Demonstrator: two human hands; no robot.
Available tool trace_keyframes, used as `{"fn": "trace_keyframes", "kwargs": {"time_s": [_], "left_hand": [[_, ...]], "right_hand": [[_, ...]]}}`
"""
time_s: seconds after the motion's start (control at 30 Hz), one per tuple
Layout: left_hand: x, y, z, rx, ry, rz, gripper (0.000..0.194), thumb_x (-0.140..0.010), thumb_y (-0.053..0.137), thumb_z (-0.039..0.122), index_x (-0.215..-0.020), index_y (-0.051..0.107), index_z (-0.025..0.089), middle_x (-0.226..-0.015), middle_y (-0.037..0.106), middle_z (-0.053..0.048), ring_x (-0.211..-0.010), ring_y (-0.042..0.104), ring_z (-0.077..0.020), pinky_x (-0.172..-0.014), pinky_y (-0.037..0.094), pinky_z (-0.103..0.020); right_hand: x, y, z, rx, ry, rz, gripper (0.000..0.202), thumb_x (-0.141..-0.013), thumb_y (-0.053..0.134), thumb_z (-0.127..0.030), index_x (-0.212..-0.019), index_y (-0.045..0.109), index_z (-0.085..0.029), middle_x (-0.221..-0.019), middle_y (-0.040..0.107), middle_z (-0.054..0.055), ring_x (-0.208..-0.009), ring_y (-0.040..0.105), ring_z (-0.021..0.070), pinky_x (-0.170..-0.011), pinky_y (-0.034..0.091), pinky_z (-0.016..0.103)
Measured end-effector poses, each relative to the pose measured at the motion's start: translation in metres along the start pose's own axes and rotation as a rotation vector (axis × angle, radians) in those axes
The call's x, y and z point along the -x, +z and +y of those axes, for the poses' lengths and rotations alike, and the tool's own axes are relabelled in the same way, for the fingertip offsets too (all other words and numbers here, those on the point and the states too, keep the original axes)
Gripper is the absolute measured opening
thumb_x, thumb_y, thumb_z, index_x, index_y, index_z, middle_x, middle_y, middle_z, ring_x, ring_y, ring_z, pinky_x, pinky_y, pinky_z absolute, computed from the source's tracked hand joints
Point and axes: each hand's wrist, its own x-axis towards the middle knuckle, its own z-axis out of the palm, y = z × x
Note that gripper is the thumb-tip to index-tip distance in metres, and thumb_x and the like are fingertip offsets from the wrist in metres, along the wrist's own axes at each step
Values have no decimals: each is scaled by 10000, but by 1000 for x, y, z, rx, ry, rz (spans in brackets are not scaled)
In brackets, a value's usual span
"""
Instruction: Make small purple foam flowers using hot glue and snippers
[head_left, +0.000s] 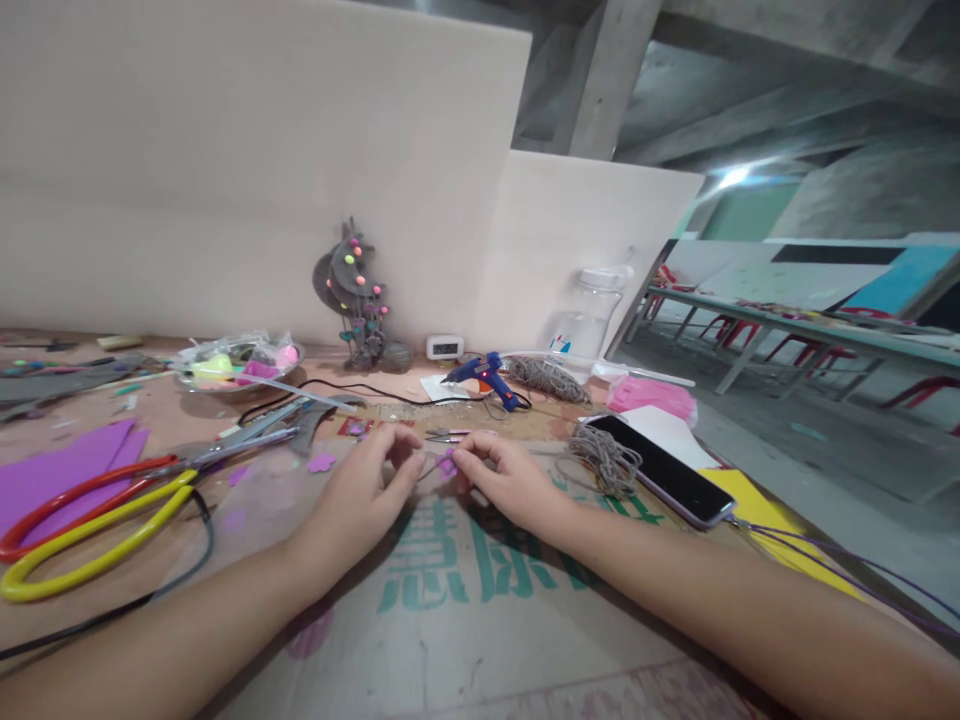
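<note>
My left hand (375, 487) is closed, its thumb and forefinger pinching the end of a thin grey cord (429, 468). Close beside it, my right hand (507, 482) pinches a small purple foam flower (447, 463), partly covered by the fingertips. The cord runs from the left fingertips toward the flower; whether it is joined to it I cannot tell. Just beyond the fingers lies a pair of small tweezers or scissors (450, 435). Another purple flower (321, 462) rests left of my left hand. A bundle of grey cord (604, 458) sits right of my right hand.
Red-and-yellow scissors (161, 490) and purple foam sheets (60, 470) lie at the left. A blue glue gun (491, 378), white clock (445, 347) and moon-shaped decoration (352, 290) stand toward the back wall. At the right are a phone (664, 470) and yellow sheet (780, 525).
</note>
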Motion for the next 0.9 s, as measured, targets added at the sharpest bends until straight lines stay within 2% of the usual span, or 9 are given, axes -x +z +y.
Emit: {"fn": "trace_keyframes", "kwargs": {"time_s": [0.07,0.2,0.3,0.4,0.47,0.73,0.83,0.9], "left_hand": [[0,0,-2,11,-2,53,198,-866,442,327,-965,528,179,-938,608,-44,-871,554,-173,-783,429,-312],[0,1,-4,-56,99,-102,256,-832,494,378,-1009,587,217,-979,618,-49,-920,551,-202,-813,421,-343],[0,2,-3,-103,151,-149,238,-777,571,345,-972,611,215,-1028,628,-52,-979,541,-223,-875,391,-364],[1,2,-2,-96,105,-161,138,-811,520,300,-851,622,214,-890,662,-19,-889,570,-200,-849,397,-345],[2,0,-1,-56,60,-162,177,-843,467,304,-810,619,219,-807,660,0,-817,580,-183,-794,417,-316],[1,-3,0,69,10,-150,283,-874,396,370,-809,610,196,-724,644,5,-700,586,-156,-644,437,-244],[1,-2,-1,47,25,-143,305,-881,378,377,-791,602,191,-710,629,3,-698,584,-156,-631,437,-244],[1,-2,-1,63,25,-147,282,-877,390,372,-845,606,194,-730,640,-2,-703,593,-158,-637,445,-250]], "right_hand": [[0,1,1,-4,-21,-1,257,-854,448,-342,-673,507,-169,-602,564,-9,-549,504,97,-543,395,205],[1,1,2,-18,-44,14,258,-854,445,-365,-694,502,-170,-597,554,-13,-533,494,96,-536,393,210],[2,2,2,-8,-51,29,262,-858,434,-371,-695,493,-174,-600,554,-12,-552,510,105,-555,401,218],[2,2,3,16,-44,35,258,-858,435,-370,-696,492,-178,-597,557,-12,-562,522,111,-565,404,223],[1,3,4,19,-25,25,257,-855,435,-374,-699,494,-178,-591,556,-12,-546,517,111,-547,398,221],[-1,2,0,51,-58,-57,261,-841,466,-322,-639,511,-164,-601,559,-8,-587,510,109,-598,397,220],[0,2,-1,46,-63,-101,256,-850,451,-324,-667,523,-160,-616,556,-7,-580,502,105,-583,389,217],[0,1,0,50,-71,-127,251,-852,447,-323,-679,529,-161,-611,546,-11,-575,495,103,-568,382,213]]}}
